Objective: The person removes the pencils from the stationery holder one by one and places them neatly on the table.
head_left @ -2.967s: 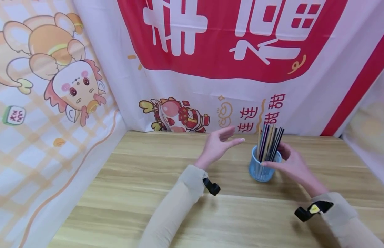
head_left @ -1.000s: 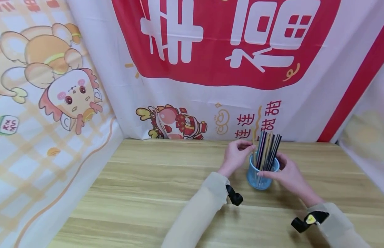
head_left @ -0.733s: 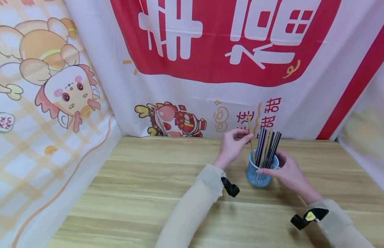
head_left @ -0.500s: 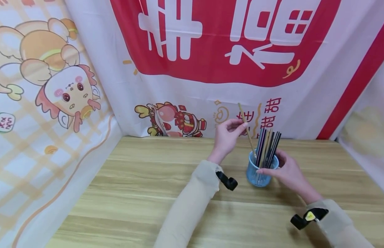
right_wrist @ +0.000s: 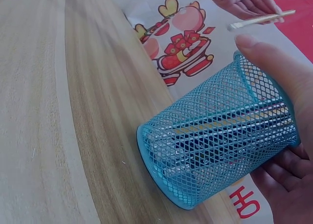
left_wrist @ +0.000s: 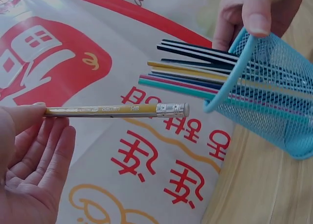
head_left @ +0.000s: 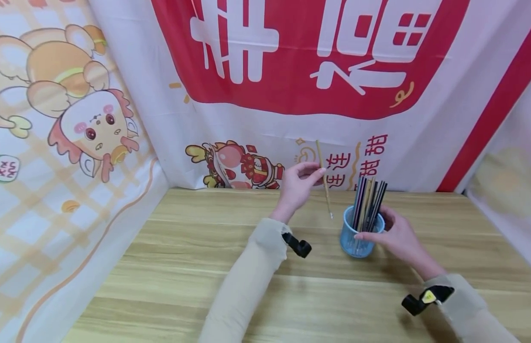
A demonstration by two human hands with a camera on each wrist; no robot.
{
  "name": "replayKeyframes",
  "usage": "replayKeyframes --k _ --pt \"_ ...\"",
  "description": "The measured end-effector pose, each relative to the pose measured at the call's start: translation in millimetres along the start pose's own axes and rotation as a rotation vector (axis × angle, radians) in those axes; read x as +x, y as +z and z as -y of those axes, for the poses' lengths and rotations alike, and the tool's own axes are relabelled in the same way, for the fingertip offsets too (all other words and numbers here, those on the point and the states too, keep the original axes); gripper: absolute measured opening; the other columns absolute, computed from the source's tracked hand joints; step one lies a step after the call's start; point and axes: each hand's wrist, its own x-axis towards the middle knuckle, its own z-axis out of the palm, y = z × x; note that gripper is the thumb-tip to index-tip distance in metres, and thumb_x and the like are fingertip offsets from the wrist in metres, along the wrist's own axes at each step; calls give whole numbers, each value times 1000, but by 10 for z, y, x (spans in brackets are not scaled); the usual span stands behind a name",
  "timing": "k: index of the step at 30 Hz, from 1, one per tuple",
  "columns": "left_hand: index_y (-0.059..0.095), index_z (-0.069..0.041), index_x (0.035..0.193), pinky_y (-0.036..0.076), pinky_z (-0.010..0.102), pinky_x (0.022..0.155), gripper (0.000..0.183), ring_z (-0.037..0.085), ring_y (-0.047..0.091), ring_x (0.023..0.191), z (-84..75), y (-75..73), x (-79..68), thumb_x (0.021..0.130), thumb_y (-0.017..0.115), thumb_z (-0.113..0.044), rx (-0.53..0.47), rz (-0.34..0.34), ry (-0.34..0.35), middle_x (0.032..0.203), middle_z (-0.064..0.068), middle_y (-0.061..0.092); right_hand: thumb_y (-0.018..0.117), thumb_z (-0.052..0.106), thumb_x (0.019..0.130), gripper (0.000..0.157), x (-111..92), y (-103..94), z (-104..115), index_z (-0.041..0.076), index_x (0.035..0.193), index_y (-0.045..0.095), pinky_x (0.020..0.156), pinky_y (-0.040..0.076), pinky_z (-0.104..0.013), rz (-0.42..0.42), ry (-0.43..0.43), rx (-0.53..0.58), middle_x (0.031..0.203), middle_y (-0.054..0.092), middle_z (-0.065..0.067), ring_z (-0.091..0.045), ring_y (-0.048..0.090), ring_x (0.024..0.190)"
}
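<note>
only the left wrist view shows pencil [left_wrist: 117, 110] lettering [left_wrist: 111, 108].

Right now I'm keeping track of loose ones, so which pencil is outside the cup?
The yellow pencil pinched in the left hand, its pale eraser clear of the rim; the other pencils all sit in the blue mesh cup.
</note>
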Motion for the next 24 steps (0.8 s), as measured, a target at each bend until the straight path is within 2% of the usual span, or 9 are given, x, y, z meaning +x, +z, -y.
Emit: replayKeyframes --k 5,10,14,15,18,21,22,24 --pt "72 0 113 61 30 77 23 22 73 87 53 -73 -4 92 76 -6 24 13 -69 95 5 73 90 42 78 85 17 -7 -5 -1 139 50 102 47 -48 14 8 -5 131 60 -21 -34 57 119" --pt "72 2 113 62 29 75 23 20 73 84 185 -111 -22 92 76 -5 53 12 -119 93 7 74 89 43 79 88 14 -11 -4 -3 141 47 105 44 -57 22 19 23 135 57 -24 -37 55 121" --pt "73 0 114 62 29 75 24 21 73 84 348 -151 -62 91 77 -6 70 16 -170 94 6 74 89 42 79 89 14 -10 1 -3 143 46 105 43 -57 22 19 32 135 57 -24 -37 55 122" --pt "73 0 114 62 29 75 24 21 74 83 398 -160 -75 91 77 -5 72 16 -184 94 6 74 89 42 79 88 13 -9 -1 -2 143 47 105 46 -51 21 19 30 135 57 -23 -36 56 121" --pt "73 1 113 62 29 72 23 22 74 80 561 -175 -121 91 77 -3 80 15 -233 93 7 75 89 41 79 87 7 -10 -4 -2 142 48 104 46 -50 20 18 31 135 58 -23 -36 56 120" --pt "73 3 112 62 29 69 22 25 75 78 715 -170 -181 91 76 -1 88 5 -278 92 10 75 89 41 80 86 0 -12 -8 -1 143 48 105 46 -51 21 17 34 135 58 -22 -36 56 121" --pt "74 4 111 62 30 69 21 26 75 78 765 -165 -202 91 76 0 90 4 -290 91 12 75 89 41 80 87 -2 -13 -7 -1 143 47 105 44 -57 22 17 37 136 57 -23 -37 56 121" --pt "74 4 112 63 31 68 21 28 75 78 849 -152 -243 90 75 1 97 3 -313 92 13 76 89 41 80 87 -5 -13 -8 -1 144 47 105 44 -57 22 19 39 136 57 -23 -37 56 121"
